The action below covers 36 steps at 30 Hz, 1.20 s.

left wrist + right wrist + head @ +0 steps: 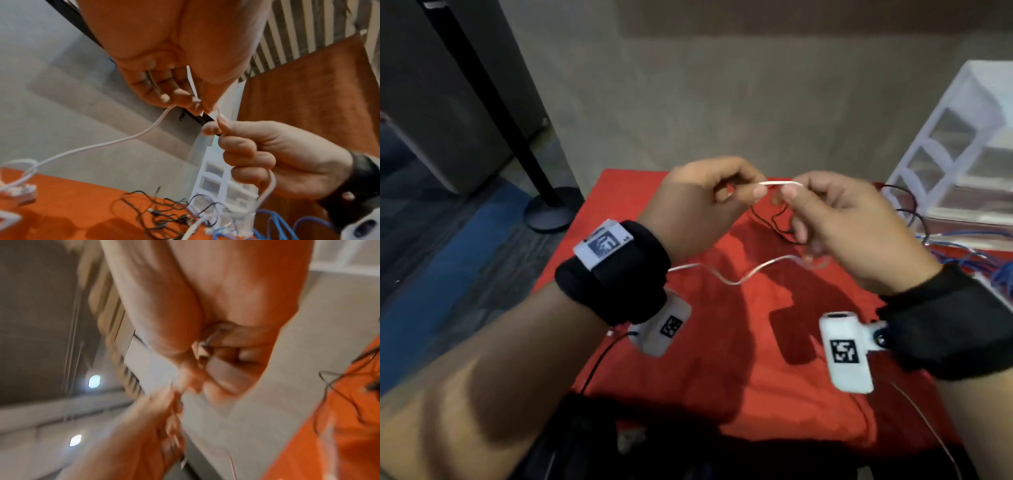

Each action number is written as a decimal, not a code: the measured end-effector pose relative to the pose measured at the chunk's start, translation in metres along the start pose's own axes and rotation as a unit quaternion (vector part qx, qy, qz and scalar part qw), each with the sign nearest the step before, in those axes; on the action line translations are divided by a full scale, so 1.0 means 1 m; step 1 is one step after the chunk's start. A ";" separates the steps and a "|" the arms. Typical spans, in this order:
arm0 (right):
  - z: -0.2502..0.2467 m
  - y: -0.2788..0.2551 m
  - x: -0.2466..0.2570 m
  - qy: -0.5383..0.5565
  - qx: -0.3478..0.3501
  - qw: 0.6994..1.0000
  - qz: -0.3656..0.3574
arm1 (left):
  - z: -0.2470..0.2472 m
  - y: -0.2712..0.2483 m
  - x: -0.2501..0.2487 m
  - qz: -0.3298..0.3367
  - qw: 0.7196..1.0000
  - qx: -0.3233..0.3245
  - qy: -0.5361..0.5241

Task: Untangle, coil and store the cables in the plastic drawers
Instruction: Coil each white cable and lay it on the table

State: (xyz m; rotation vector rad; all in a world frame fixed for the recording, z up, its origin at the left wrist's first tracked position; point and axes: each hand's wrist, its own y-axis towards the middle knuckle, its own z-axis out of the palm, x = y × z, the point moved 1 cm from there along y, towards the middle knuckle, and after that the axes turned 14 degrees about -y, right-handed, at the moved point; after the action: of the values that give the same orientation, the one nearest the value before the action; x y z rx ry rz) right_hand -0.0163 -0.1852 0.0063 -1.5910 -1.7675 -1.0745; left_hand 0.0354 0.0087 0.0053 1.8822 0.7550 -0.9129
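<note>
Head view: a person's left hand (698, 202) and right hand (849, 226) are raised close together above the red cloth (722, 342), each pinching a white cable (782, 184) between thumb and fingertips, a short span bridging the two. Slack from the cable sags in a loop below the hands. A tangle of black cables (160, 216) lies on the cloth near its far edge, blue cables (969, 253) at its right edge, beside the white plastic drawers (962, 150). The right wrist view is blurred
</note>
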 end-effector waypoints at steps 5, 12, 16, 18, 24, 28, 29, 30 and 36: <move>-0.048 0.002 -0.021 -0.094 -0.077 0.992 -0.037 | 0.052 -0.015 0.020 -0.077 0.995 0.048 -0.049; -0.067 0.015 -0.058 -0.022 -0.229 0.973 -0.010 | 0.072 -0.031 0.053 -0.119 0.989 0.087 -0.006; -0.099 0.029 -0.061 0.009 -0.326 0.945 -0.003 | 0.060 -0.031 0.056 -0.113 0.991 0.063 0.030; -0.098 0.031 -0.068 -0.051 -0.314 0.948 0.011 | 0.054 -0.027 0.056 -0.111 0.993 0.041 -0.012; -0.070 0.032 -0.093 -0.322 -0.175 0.928 0.063 | 0.041 -0.022 0.051 -0.227 0.905 -0.148 -0.328; -0.047 0.016 -0.053 -0.353 -0.200 0.913 -0.042 | 0.043 -0.020 0.052 -0.229 0.923 -0.157 -0.265; -0.039 0.012 -0.038 -0.345 -0.198 0.913 -0.093 | 0.044 -0.021 0.051 -0.233 0.930 -0.148 -0.242; -0.031 0.008 -0.029 -0.346 -0.181 0.911 -0.133 | 0.046 -0.022 0.048 -0.240 0.931 -0.136 -0.239; 0.005 0.007 -0.050 -0.401 -0.083 0.902 -0.137 | 0.037 -0.020 0.029 -0.305 0.856 -0.052 -0.414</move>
State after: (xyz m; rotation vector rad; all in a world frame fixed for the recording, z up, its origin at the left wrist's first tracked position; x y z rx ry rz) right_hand 0.0000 -0.2090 -0.0352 -2.1328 -2.5436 -0.7301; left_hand 0.0242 -0.0122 -0.0403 0.9498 0.8156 -1.8651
